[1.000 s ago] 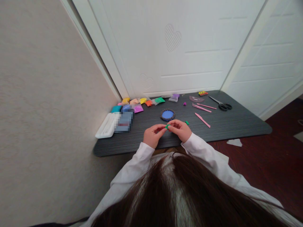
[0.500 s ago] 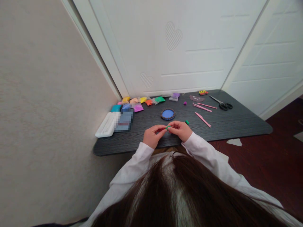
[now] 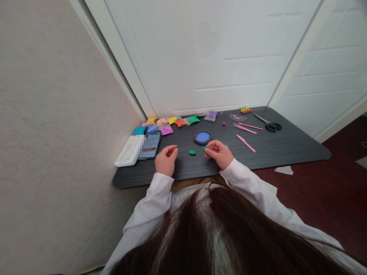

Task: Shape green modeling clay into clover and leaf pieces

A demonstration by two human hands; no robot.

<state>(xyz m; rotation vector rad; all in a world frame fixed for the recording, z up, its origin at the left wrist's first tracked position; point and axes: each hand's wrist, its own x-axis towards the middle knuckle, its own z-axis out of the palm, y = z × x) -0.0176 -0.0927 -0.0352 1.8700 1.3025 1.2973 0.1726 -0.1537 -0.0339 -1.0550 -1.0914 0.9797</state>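
Between the thumb and fingers of my right hand [image 3: 219, 154] is a small piece of green clay [image 3: 204, 148]. My left hand [image 3: 166, 160] is over the front left of the table, loosely curled with a gap between thumb and fingers and nothing visible in it. A separate green clay lump [image 3: 192, 152] lies on the tabletop between the two hands. Just beyond them sits a blue disc [image 3: 203, 137] with a dark beaded-looking rim. Another bit of green clay [image 3: 227, 145] shows mostly hidden behind my right hand.
Coloured clay packets [image 3: 167, 130] line the table's back left, near a white case [image 3: 129, 151] and a phone-like device [image 3: 153, 147]. Pink modelling tools [image 3: 246, 143], a purple lump [image 3: 224, 123] and black-handled scissors [image 3: 271, 126] lie to the right. A white door [image 3: 241, 76] stands behind the table.
My hands have parted. The left has moved left, away from the clay, and a green lump now lies on the table between them. The right still pinches green clay.
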